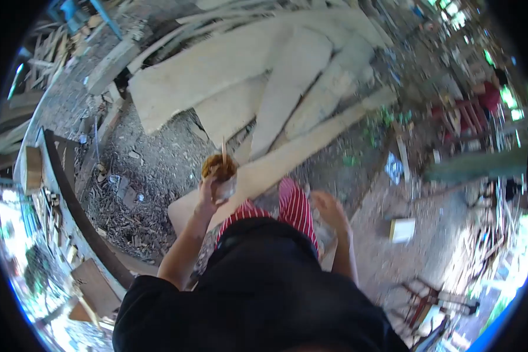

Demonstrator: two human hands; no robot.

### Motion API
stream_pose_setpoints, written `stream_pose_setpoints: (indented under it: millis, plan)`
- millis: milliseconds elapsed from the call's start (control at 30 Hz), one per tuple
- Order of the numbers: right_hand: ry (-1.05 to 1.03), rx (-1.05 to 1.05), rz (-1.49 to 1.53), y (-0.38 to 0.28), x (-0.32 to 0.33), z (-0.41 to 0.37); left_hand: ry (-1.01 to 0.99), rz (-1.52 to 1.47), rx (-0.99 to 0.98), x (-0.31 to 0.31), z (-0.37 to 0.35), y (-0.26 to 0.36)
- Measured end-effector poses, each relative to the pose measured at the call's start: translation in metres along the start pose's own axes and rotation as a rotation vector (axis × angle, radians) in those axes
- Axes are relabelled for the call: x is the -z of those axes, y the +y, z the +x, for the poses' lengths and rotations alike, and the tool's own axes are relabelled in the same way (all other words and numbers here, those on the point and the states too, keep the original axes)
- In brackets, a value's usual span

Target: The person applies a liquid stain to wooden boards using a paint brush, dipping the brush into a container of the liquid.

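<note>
My left hand [208, 190] is wrapped round a clear cup [226, 189] with a brown mass [213, 164] at its top. A thin, light stick [223, 148] stands up out of the brown mass. What the brown stuff is, I cannot make out. The cup is held over the pale boards, in front of my knee. My right hand [330, 209] hangs beside my other knee in the striped trousers [296, 210]. Its fingers look loose and slightly blurred, and nothing shows in them.
Long pale boards [293, 88] lie overlapping on the ground ahead. Wood chips [123, 220] cover the dirt at left, beside a curved dark-edged beam [79, 217]. At right are a post [478, 166], a pale block [402, 230], a wooden chair [431, 302] and a person in red [486, 97].
</note>
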State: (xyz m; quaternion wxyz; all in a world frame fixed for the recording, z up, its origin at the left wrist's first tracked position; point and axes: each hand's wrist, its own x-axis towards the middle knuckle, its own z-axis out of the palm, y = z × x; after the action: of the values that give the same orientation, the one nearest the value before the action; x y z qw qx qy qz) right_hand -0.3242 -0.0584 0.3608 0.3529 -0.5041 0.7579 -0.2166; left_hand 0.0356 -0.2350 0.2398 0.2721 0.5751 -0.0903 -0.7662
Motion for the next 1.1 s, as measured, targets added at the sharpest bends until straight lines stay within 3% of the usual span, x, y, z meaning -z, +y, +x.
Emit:
stream_pose_setpoints:
  millis: [33, 100, 133, 167, 200, 233, 267, 300, 367, 400, 467, 533, 600, 700, 933, 1100]
  plan:
    - [-0.049, -0.002, -0.012, 0.021, 0.001, 0.012, 0.022, -0.014, -0.034, -0.003, -0.001, -0.001]
    - [0.113, 0.124, -0.005, 0.089, -0.017, 0.035, 0.088, -0.05, -0.076, -0.017, 0.008, -0.004]
    - [-0.021, 0.041, -0.01, 0.098, -0.007, 0.044, 0.139, -0.064, -0.072, -0.026, 0.017, -0.008]
    - [0.018, 0.011, 0.026, 0.069, 0.016, 0.035, 0.166, -0.073, -0.077, -0.037, 0.023, -0.015]
    - [0.088, 0.181, -0.207, 0.064, 0.029, 0.029, 0.193, -0.077, -0.081, -0.063, 0.018, -0.009]
    - [-0.005, 0.209, -0.306, 0.113, 0.029, 0.043, 0.276, -0.079, -0.103, -0.093, 0.016, -0.008]
    - [-0.095, 0.118, -0.101, 0.171, 0.021, 0.072, 0.365, -0.086, -0.116, -0.13, 0.002, -0.007]
    - [-0.134, 0.051, 0.212, 0.189, 0.039, 0.068, 0.301, -0.135, -0.107, -0.144, 0.027, -0.018]
    - [-0.131, 0.149, -0.258, 0.226, 0.07, 0.086, 0.066, -0.183, -0.17, -0.173, 0.065, -0.044]
    - [-0.135, 0.144, -0.282, 0.24, 0.085, 0.091, 0.098, -0.196, -0.205, -0.214, 0.052, -0.038]
    - [-0.132, 0.144, -0.3, 0.267, 0.119, 0.118, -0.026, -0.208, -0.055, -0.261, 0.058, -0.047]
    - [-0.159, 0.064, -0.132, 0.302, 0.146, 0.143, 0.042, -0.14, -0.026, -0.331, 0.02, -0.032]
    - [-0.183, -0.026, 0.041, 0.339, 0.161, 0.157, -0.052, -0.115, -0.038, -0.377, 0.014, -0.022]
    - [-0.235, -0.184, 0.278, 0.4, 0.179, 0.148, -0.109, -0.191, 0.087, -0.409, 0.054, -0.046]
    - [-0.306, -0.505, 0.826, 0.511, 0.177, 0.111, -0.161, -0.189, -0.014, -0.442, 0.049, -0.042]
    - [-0.249, -0.52, 0.799, 0.542, 0.192, 0.149, -0.061, -0.318, -0.006, -0.416, 0.022, -0.037]
